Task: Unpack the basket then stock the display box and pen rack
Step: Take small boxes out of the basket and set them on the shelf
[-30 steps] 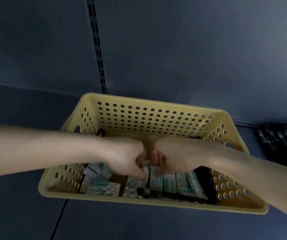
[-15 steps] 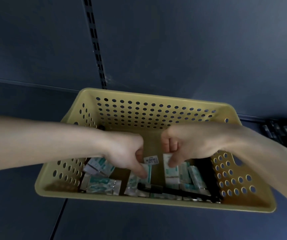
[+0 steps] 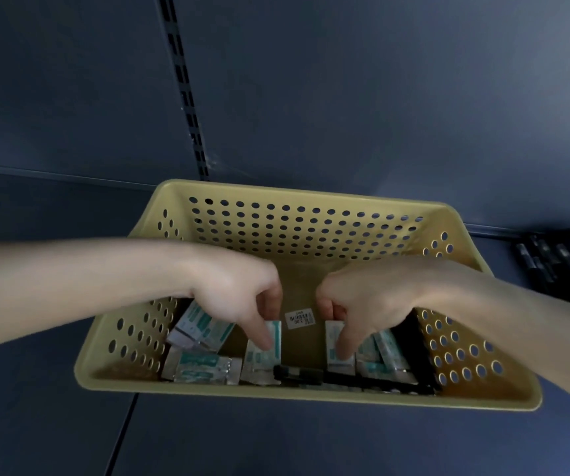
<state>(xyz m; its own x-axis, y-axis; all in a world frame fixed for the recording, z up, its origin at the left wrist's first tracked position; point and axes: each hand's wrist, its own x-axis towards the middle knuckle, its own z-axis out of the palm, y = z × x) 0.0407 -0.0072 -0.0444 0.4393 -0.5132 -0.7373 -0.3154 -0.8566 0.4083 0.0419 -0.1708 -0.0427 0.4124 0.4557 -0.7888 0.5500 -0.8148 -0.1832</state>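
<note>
You get a dim, bluish picture: soft light comes from the upper right, where the back panel pales. The basket floor lies in shadow, its packets soft, their print unreadable. The wide lens splays the basket's walls outward, and the dark pens at the right edge blur together.

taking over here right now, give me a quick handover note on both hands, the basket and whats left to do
Left hand: inside the yellow basket, pinching an upright teal-and-white packet.
Right hand: also inside the basket, pinching a second packet.
More packets lie at both ends of the basket floor. A black pen lies along the near wall.
Dark pens sit on the shelf at far right. The display box is not in view.
Done: nothing that shows here.
Left: lift out the packets and pen, then stock the box and rack.
</note>
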